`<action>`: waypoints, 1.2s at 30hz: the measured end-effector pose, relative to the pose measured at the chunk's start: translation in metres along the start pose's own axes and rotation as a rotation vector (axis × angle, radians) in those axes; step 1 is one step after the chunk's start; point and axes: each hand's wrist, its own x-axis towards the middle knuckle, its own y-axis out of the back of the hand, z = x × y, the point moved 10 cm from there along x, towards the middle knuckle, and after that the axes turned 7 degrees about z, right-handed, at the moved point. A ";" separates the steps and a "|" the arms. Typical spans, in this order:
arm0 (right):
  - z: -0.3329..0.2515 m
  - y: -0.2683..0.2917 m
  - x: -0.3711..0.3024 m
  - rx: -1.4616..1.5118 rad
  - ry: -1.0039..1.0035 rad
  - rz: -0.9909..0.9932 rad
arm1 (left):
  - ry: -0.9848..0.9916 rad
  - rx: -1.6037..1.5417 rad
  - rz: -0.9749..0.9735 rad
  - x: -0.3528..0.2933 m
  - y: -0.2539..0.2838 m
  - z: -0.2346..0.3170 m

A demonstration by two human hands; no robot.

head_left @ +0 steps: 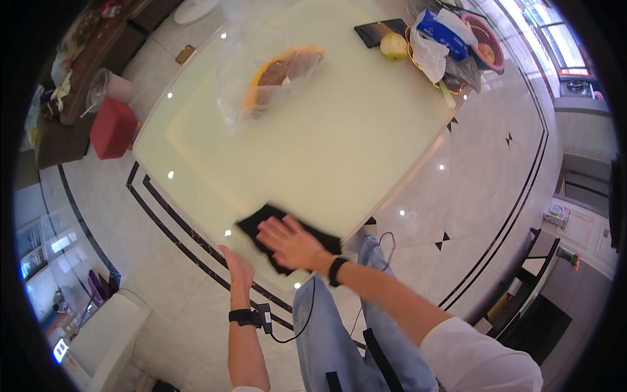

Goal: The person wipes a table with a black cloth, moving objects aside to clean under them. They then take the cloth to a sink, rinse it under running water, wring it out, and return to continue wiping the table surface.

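A black cloth (322, 240) lies on the near corner of the pale green tabletop (307, 157). On top of it my right hand (290, 243) rests flat, its fingers stretched out and slightly blurred. My left hand (239, 269) is beside the table's near left edge, seen side-on with its fingers extended and nothing visible in it. Whether it touches the edge I cannot tell. Toward the far left of the tabletop, a clear plastic bag (228, 78) lies around and over a curved yellow-orange and brown thing (281, 77).
At the far right corner are a black tablet-like device (377, 31), a round pale green fruit (394, 47), a blue package (442, 34) among bags, and a pink basket (488, 42). A red stool (113, 129) and a bin (111, 87) stand left of the table.
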 end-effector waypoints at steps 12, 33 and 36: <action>0.003 0.006 -0.046 0.113 0.059 0.059 | -0.851 1.154 0.772 -0.098 -0.103 0.031; 0.529 0.293 -0.217 -0.323 -0.407 0.201 | -0.616 1.633 0.083 -0.038 -0.495 -0.069; 0.578 0.310 -0.217 -0.343 -0.459 0.097 | -0.628 1.602 0.068 -0.037 -0.492 -0.068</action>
